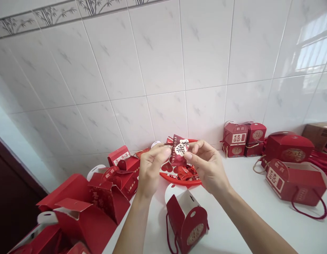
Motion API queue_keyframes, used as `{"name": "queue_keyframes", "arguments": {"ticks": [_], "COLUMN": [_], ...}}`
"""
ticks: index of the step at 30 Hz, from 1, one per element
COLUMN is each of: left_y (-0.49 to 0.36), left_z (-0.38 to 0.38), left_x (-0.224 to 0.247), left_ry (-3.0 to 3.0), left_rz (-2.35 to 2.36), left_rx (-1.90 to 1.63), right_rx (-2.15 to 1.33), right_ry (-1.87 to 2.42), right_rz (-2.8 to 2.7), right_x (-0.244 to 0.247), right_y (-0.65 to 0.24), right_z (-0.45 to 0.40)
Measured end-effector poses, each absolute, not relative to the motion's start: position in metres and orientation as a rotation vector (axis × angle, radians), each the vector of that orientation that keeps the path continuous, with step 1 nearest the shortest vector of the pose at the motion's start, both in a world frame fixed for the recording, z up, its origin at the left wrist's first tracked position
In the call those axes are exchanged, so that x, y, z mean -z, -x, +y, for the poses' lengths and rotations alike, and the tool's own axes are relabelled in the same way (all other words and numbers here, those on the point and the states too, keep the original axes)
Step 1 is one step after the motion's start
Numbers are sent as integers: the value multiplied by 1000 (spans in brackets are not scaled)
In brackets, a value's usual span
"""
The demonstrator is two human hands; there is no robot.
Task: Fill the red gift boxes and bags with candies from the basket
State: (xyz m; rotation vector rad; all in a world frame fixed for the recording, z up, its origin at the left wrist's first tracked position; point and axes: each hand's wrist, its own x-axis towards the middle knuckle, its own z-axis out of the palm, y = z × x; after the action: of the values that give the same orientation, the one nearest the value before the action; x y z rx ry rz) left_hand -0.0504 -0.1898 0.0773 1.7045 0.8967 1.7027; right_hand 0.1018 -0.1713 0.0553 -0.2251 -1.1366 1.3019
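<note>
A dark red candy packet (179, 151) marked "SWEET SUGAR" is held up over the table. My right hand (209, 164) pinches its right side between thumb and fingers. At its left edge, the curled fingers and thumb of my left hand (152, 167) are closed on it; their exact hold is partly hidden. Behind and below the hands lies a red-rimmed tray (176, 180) with a heart pattern, holding several red-wrapped candies (186, 173). Closer to me stands an open red gift box (187, 222) with a white inside and cord handles.
Several red gift boxes (89, 218) crowd the left side, some with raised flaps. At the right are small stacked boxes (235, 139), a larger box (290, 151) and a corded box (298, 181). A brown carton (318, 137) sits far right. The tiled wall (205, 53) bounds the white table (240, 183).
</note>
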Motion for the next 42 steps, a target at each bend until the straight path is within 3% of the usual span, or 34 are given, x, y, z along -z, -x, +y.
{"name": "queue_keyframes", "arguments": {"ticks": [16,42], "left_y": [43,48], "left_z": [-221,-230], "left_x": [-86,-87], "left_ry": [-2120,-2118], "left_rz": [1316,1331], "left_rx": [-1707,-1630], "right_rx": [-1386,-1360], "right_ry": [283,312], "right_rz": [-1195,-1237], "right_x": [-58,-60], "right_y": [-109,-110], "right_z": [-180,-181]}}
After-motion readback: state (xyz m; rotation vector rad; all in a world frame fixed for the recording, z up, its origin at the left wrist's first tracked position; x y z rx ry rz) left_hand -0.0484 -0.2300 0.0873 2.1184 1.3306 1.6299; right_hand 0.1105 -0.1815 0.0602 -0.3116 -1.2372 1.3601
